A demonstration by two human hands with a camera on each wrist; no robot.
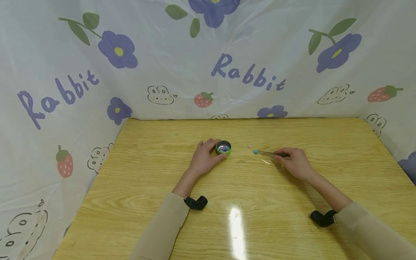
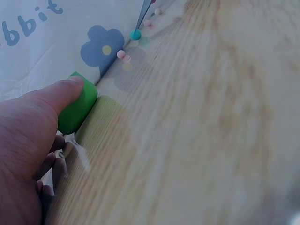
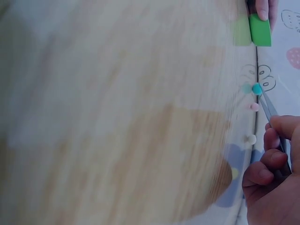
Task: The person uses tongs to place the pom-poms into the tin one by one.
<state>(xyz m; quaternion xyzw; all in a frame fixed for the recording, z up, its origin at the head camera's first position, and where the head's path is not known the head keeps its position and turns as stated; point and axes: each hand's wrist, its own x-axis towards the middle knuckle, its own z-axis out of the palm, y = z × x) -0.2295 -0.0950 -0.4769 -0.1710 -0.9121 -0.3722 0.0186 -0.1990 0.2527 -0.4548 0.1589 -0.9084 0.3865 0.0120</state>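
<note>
A small round green tin (image 1: 223,143), open at the top, stands on the table with several small coloured pieces inside. My left hand (image 1: 204,157) holds it from the left, thumb at the near side and fingers round the far side; the thumb lies on its green wall (image 2: 77,110) in the left wrist view. In my right hand (image 1: 295,163) is a pair of metal tweezers (image 1: 267,153), pinched between thumb and fingers and pointing left. Their tips meet a teal bead (image 3: 256,88). Whether that bead touches the table I cannot tell.
A pink bead (image 1: 249,146) lies between the tin and the tweezer tips. Another pink bead (image 3: 254,107) and a white bead (image 3: 252,139) lie near the tweezers in the right wrist view. The wooden table (image 1: 156,224) meets a printed cloth (image 1: 182,72) at its far edge.
</note>
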